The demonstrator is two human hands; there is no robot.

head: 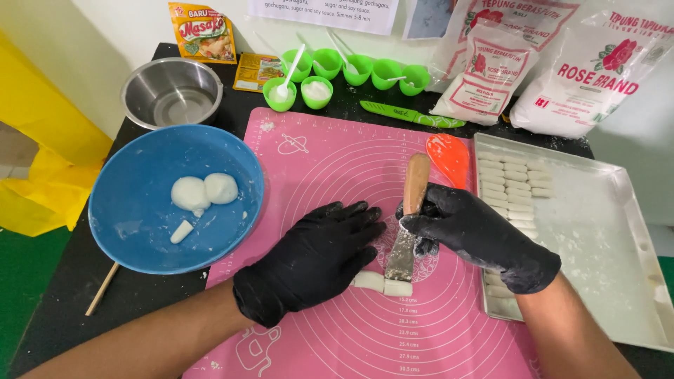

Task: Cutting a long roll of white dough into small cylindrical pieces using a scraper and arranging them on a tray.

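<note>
Right hand (477,235) in closed grip on wooden-handled scraper (407,224), blade down on dough roll (382,283) on pink mat (337,161). Left hand (312,260) flat on roll, nothing clasped. Tray (597,231) part-filled with cut pieces (509,189); two dough balls (203,191) left uncut in blue bowl (126,231).
</note>
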